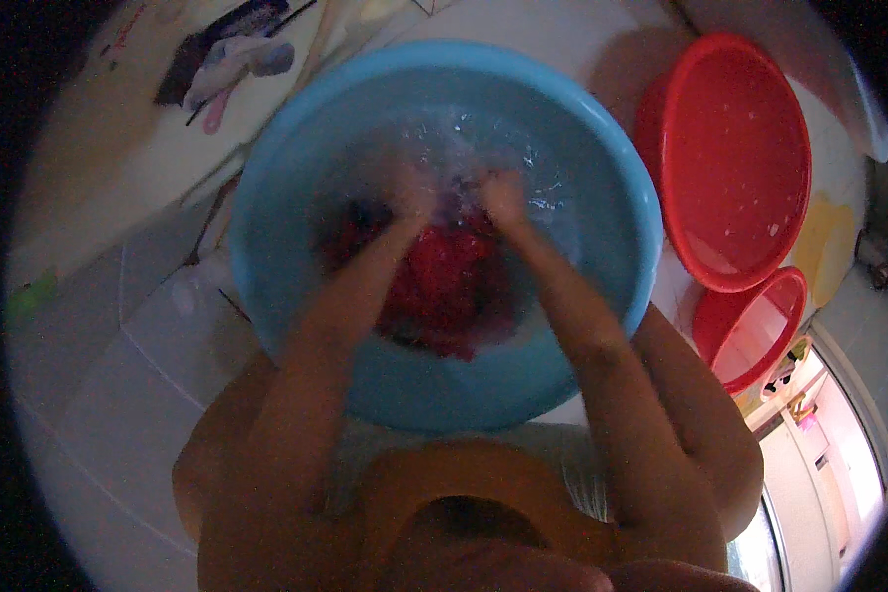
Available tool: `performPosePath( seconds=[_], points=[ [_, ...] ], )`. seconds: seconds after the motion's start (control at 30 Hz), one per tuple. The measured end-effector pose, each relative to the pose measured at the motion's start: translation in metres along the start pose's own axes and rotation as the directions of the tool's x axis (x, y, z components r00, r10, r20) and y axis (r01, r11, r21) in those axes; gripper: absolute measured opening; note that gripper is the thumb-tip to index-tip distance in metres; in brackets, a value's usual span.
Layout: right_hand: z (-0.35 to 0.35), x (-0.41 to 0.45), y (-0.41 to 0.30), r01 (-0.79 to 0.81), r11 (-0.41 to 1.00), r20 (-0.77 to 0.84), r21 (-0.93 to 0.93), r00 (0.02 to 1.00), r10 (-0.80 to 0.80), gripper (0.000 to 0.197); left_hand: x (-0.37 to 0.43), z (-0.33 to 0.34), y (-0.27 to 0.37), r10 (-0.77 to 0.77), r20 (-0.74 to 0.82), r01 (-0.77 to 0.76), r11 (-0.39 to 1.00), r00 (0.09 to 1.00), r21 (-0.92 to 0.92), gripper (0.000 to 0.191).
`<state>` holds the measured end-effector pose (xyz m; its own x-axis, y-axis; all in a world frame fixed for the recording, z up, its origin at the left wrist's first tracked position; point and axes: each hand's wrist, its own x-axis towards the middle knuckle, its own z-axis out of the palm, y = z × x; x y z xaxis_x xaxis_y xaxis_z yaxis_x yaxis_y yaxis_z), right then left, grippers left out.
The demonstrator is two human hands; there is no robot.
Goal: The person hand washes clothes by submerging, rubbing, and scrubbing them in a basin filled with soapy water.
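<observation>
A large light-blue plastic basin (444, 55) of water stands before me. In it lies a soaked bunch of red cloth (444, 277) with darker patches, partly under the water. My left hand (413, 191) is blurred at the far end of the cloth, so its grip is not clear. Beside it, my right hand (502, 196) has its fingers curled on the cloth's far edge. Darker wet fabric (455, 206) shows between the two hands. Splashes and glints break the water just beyond them.
A large red plastic basin (736, 163) stands to the right, with a smaller red tub (758, 333) nearer me. At upper left, a pale ledge (148, 140) carries a crumpled cloth (229, 70) and a pink-handled item (216, 111). Tiled floor (118, 414) surrounds the basin.
</observation>
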<state>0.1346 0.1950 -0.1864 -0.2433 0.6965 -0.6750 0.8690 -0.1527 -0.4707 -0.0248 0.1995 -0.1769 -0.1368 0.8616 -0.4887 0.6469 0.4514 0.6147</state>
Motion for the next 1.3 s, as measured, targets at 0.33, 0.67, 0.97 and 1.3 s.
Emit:
performPosePath(
  seconds=[0.33,0.67,0.97,1.3],
  points=[
    [-0.052,-0.046,-0.074,-0.325,-0.407,0.331,0.854,0.942,-0.058,0.041,-0.006,0.006,0.014,0.467,0.147,-0.489,0.841,0.872,0.232,0.026],
    [-0.001,-0.018,0.061,-0.078,0.997,-0.16,0.011,0.984,0.079,0.03,-0.01,-0.027,0.019,0.53,0.476,-0.698,0.374,0.701,0.611,0.053],
    [0.033,0.025,0.046,-0.107,-0.233,0.095,0.967,0.994,-0.06,0.04,-0.045,0.022,0.086,-0.043,-0.137,-0.001,0.953,0.99,-0.302,0.038],
    [-0.033,-0.052,-0.015,-0.134,0.065,0.109,0.989,0.951,0.29,0.041,0.017,-0.016,0.0,0.43,0.156,-0.457,0.838,0.889,0.298,0.034]
  ],
)
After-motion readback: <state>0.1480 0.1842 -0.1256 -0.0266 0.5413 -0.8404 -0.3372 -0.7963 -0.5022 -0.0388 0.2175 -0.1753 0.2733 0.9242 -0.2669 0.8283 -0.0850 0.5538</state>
